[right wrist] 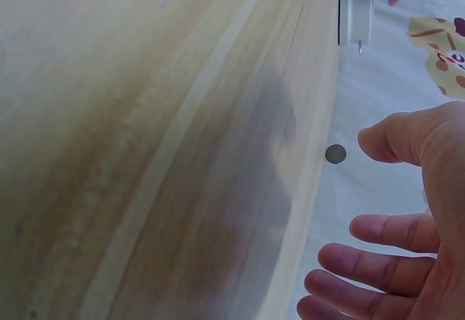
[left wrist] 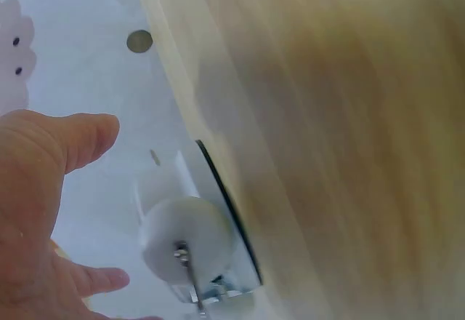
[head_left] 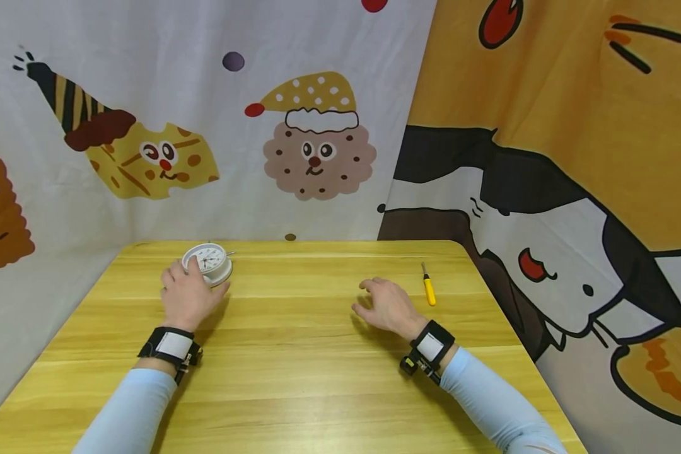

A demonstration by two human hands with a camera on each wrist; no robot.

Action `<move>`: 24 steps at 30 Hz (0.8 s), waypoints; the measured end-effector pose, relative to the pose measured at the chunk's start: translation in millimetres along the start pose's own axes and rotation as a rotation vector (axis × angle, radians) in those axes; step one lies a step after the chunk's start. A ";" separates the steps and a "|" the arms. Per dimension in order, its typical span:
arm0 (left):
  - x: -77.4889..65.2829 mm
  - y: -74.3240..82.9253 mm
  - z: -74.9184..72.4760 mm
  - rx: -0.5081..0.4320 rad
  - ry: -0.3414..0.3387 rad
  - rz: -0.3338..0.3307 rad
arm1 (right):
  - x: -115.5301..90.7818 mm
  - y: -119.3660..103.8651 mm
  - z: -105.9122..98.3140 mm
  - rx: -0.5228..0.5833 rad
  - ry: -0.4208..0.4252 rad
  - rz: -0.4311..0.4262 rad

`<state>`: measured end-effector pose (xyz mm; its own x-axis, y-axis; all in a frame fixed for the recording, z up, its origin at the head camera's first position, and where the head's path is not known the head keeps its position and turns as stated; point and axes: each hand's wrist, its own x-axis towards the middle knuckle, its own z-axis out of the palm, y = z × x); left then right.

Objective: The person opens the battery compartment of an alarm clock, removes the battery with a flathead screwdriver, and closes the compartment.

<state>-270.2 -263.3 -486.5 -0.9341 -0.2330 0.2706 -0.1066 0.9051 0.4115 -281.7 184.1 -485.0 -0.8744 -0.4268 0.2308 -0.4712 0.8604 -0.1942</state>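
A white, round-faced dial device, clock-like with dark markings and thin hands, stands on a white base at the table's back left. A thin metal pin sticks out of its side. My left hand is held over its near left side with fingers spread, and the index fingertip overlaps the dial in the head view. In the left wrist view the thumb stands apart from the device's white body. To the right, my right hand hovers low over the table, fingers loosely bent and holding nothing.
A small screwdriver with a yellow handle lies to the right of my right hand. The wooden table ends at the back against a printed cloth curtain. Both wrists wear black straps with cameras.
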 end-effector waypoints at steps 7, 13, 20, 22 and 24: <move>9.2 -10.5 4.2 -0.056 -0.071 -0.080 | -0.8 0.9 -0.4 0.016 -0.001 -0.014; 19.6 -15.6 1.0 -0.069 -0.107 -0.117 | -0.6 1.1 -0.8 0.026 0.003 -0.019; 26.8 -19.5 -1.7 -0.064 -0.166 -0.154 | -1.3 1.7 -0.7 0.016 -0.008 -0.011; 29.4 -20.8 -0.8 -0.060 -0.172 -0.158 | -1.3 1.7 -0.8 0.019 -0.010 -0.009; 31.6 -21.4 -0.3 -0.055 -0.181 -0.160 | -1.3 1.6 -0.7 0.023 -0.010 -0.010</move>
<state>-297.3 -290.1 -486.5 -0.9530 -0.3003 0.0398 -0.2444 0.8399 0.4846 -281.3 186.2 -485.0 -0.8709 -0.4380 0.2231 -0.4821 0.8497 -0.2136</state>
